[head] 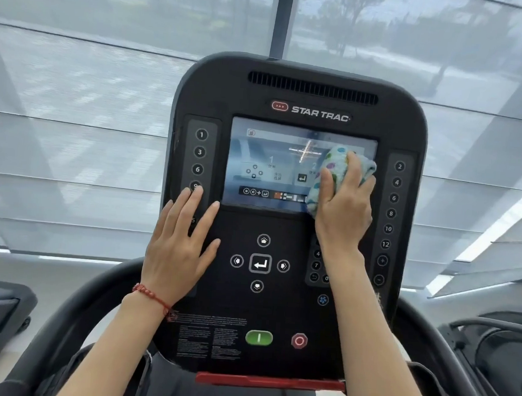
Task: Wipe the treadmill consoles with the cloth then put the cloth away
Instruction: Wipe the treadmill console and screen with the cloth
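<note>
Hands apart: right hand (344, 200) clamps cloth (336, 169) against screen (271, 164), 3 o'clock side; left hand (179, 247) flat on console (302, 77), bracing. Wiping step underway. Next move likely: sweep toward 9 o'clock, then button columns.

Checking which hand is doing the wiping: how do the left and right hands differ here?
The left hand lies flat with fingers spread on the console; the right hand grips the cloth on the screen. The left wrist wears a red bracelet; the right is bare. Both touch the console.
</note>
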Motion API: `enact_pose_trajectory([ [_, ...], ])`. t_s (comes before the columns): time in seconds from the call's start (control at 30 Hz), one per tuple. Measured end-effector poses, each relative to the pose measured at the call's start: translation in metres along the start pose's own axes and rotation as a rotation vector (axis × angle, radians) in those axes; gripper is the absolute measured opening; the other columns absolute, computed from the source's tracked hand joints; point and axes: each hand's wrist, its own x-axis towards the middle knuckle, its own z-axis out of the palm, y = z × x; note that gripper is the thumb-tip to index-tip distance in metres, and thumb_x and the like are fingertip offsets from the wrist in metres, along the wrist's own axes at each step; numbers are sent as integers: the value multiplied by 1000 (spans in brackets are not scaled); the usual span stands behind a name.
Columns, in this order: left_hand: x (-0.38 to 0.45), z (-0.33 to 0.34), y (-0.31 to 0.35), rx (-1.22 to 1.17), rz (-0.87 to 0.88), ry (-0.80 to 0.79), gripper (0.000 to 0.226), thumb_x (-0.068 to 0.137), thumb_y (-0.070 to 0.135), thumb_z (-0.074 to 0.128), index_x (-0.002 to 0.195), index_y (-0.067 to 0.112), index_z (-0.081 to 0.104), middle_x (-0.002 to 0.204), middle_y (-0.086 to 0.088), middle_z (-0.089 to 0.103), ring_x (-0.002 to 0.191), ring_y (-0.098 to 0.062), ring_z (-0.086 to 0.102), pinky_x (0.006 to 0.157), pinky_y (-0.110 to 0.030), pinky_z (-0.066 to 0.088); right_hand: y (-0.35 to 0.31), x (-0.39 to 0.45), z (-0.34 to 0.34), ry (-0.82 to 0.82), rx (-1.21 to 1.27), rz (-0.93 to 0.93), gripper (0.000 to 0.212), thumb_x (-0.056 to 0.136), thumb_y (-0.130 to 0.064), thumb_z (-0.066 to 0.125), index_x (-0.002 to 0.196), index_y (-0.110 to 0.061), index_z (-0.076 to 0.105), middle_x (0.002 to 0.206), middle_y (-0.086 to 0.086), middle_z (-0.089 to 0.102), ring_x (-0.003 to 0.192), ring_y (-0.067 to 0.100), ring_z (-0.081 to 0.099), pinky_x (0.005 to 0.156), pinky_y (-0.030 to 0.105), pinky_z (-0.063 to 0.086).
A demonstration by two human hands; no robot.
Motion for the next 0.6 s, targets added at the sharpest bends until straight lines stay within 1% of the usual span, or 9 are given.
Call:
enact_pose_trajectory([
  [0.1,0,1,0,2,0,1,48,93,30,46,135,8,45,143,-22,39,134,-35,33,108,-49,30,-20,1,13,-18,47,-82,56,92,-46,36,128,-6,49,103,25,55,75,37,62,54,36,48],
  [0.2,-1,1,0,3,0,-3,48,93,29,46,136,8,44,143,-22,38,134,-35,33,107,-50,31,-50,0,31,-25,48,-218,57,92,-49,33,123,-6,54,93,23,57,63,29,61,42,29,46],
  [0.33,-1,1,0,4,-4,-8,49,93,30,46,135,6,46,143,-23,38,134,-36,33,107,-51,32,-84,-1,45,-57,14,-377,52,90,-45,38,120,-8,58,85,18,58,57,25,59,33,29,46],
  [0.43,-1,1,1,-6,-9,-3,48,93,30,45,135,7,47,143,-22,38,134,-36,33,107,-51,31,-72,10,39,-73,14,-451,51,90,-45,39,119,-8,59,81,16,57,52,23,57,33,27,42],
  [0.5,-1,1,1,-8,-10,0,48,93,30,45,135,7,47,143,-22,37,134,-36,33,108,-50,30,-56,19,31,-61,5,-440,51,91,-46,39,119,-8,58,81,16,57,51,23,57,34,24,39],
  [0.6,-1,2,2,-11,-15,0,49,92,29,45,135,7,46,143,-22,37,134,-36,32,109,-50,29,-31,28,20,-42,2,-386,57,94,-49,29,120,-7,56,82,18,56,52,24,57,40,20,34],
])
